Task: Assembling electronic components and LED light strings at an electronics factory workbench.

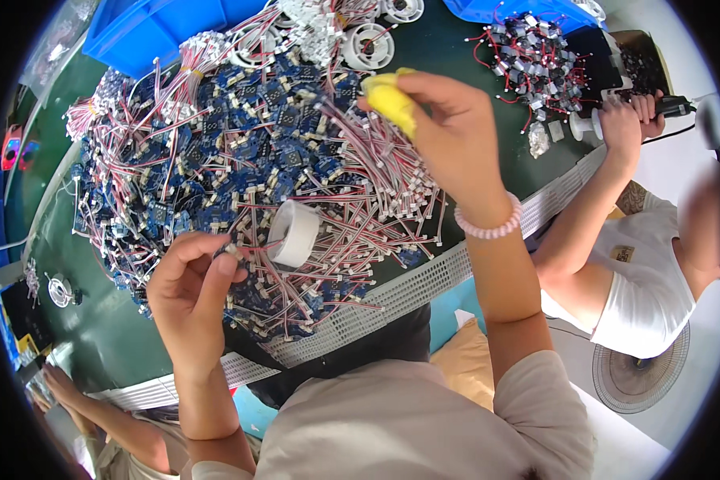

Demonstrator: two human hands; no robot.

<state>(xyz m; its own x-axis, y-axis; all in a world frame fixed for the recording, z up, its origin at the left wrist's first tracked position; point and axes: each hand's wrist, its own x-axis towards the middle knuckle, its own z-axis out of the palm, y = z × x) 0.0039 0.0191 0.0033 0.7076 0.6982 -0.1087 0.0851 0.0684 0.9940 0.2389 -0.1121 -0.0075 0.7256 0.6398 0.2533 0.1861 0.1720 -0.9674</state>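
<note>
My left hand (196, 280) pinches the end of a thin red-and-white cable (256, 249) between thumb and fingers, with a small dark-and-pale piece showing at the fingertips. Right beside it is a white plastic ring (295, 234), and the cable runs up to its rim. Farther up, my right hand (448, 128) is bent over the pile with its fingers closed. Soft yellow material (391, 102) covers or fills its fingertips; I cannot tell which. Under both hands spreads a large heap of blue circuit boards (280, 164) and cables with white connectors (384, 172).
Blue bins (148, 36) stand at the back. White spool-like rings (369, 46) lie beyond the heap, and dark parts with red wires (536, 60) at the far right. A perforated strip (424, 280) edges the green table (108, 344). Co-workers sit on both sides.
</note>
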